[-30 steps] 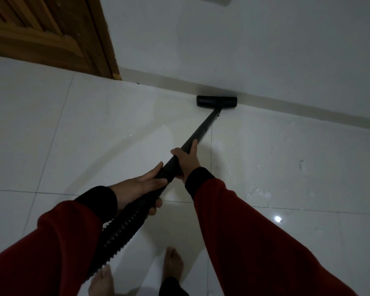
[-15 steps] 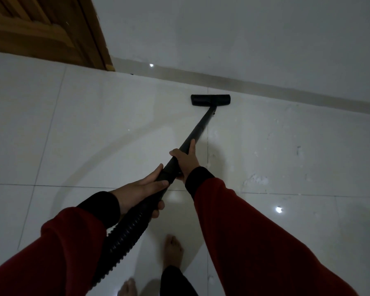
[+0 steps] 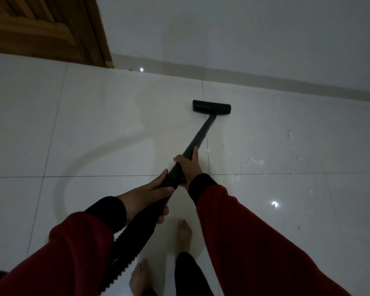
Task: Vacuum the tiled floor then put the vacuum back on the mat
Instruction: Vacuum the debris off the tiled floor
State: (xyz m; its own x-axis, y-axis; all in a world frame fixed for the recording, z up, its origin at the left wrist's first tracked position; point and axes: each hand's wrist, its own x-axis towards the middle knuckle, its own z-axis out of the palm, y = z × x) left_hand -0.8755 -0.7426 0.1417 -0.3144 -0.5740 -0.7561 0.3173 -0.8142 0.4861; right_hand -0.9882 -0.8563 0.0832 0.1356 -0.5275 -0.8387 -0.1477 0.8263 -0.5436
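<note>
A black vacuum wand [image 3: 200,137] slants from my hands down to its flat floor head [image 3: 211,107], which rests on the glossy white tiled floor [image 3: 98,129] a short way from the wall. My right hand [image 3: 188,165] grips the wand further up, thumb along the tube. My left hand [image 3: 146,196] holds it lower, where the ribbed black hose [image 3: 128,244] begins. Both arms wear red sleeves with black cuffs. The vacuum body and the mat are out of view.
A white wall with a grey skirting strip [image 3: 265,79] runs across the top. A wooden door [image 3: 41,28] stands at the upper left. Pale specks and smears [image 3: 252,162] lie on the tile right of the wand. My bare feet [image 3: 183,233] stand below my hands.
The floor head has been pulled back from the skirting toward me, now well clear of the wall. My grip on the wand is unchanged.
</note>
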